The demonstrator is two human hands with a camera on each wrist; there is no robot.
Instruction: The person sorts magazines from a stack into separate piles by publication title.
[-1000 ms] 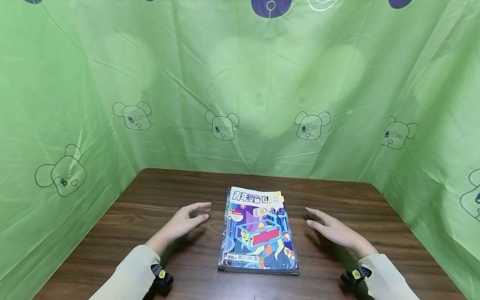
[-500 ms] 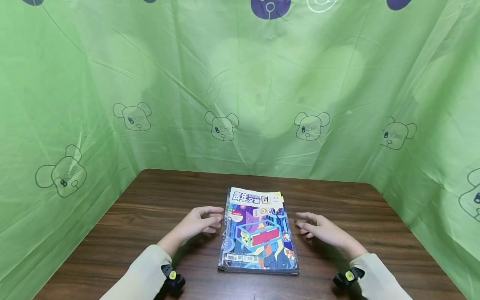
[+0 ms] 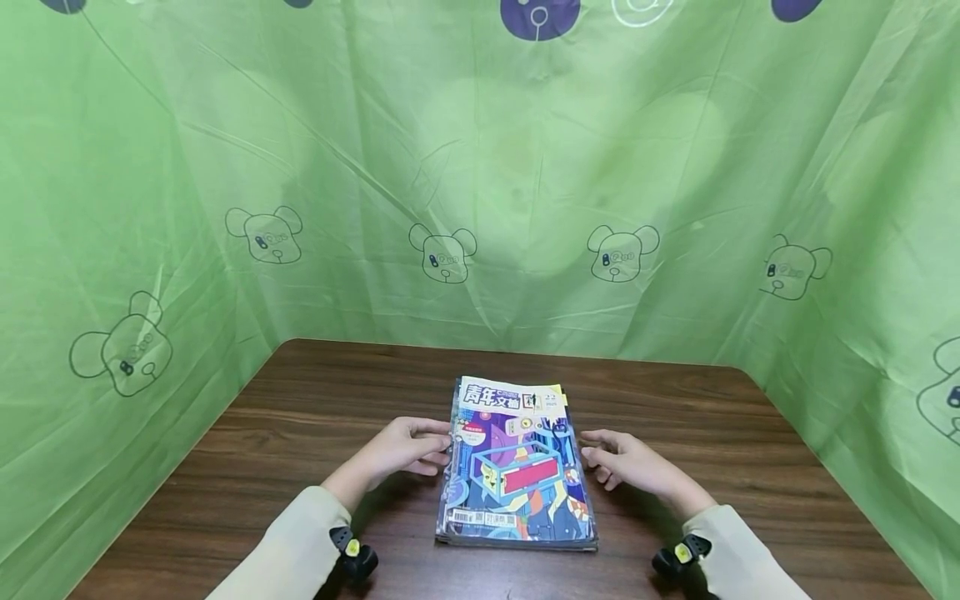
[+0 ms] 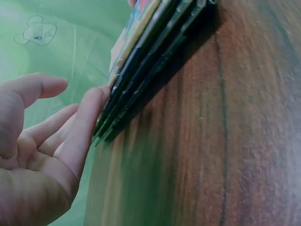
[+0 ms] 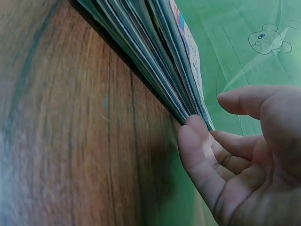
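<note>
A stack of magazines (image 3: 517,475) lies on the table, its top cover bright blue and purple with Chinese lettering on a white band. My left hand (image 3: 408,446) is at its left side, fingertips right at the edge. In the left wrist view the fingers (image 4: 82,127) reach the stacked spines while the thumb stays apart from them. On the other side my right hand (image 3: 626,458) has its fingertips at the right edge. The right wrist view shows fingers (image 5: 195,141) against the page edges (image 5: 155,61), with the thumb raised away. Neither hand grips the stack.
The dark wood-grain table (image 3: 337,375) extends around the stack on all sides. A green curtain (image 3: 517,167) with bear-head outlines hangs behind the table and along both sides. Black wrist cameras (image 3: 360,562) sit below the pale sleeves.
Both hands have moved inward from either side, from well apart to the edges of the magazine stack. The stack has stayed in place.
</note>
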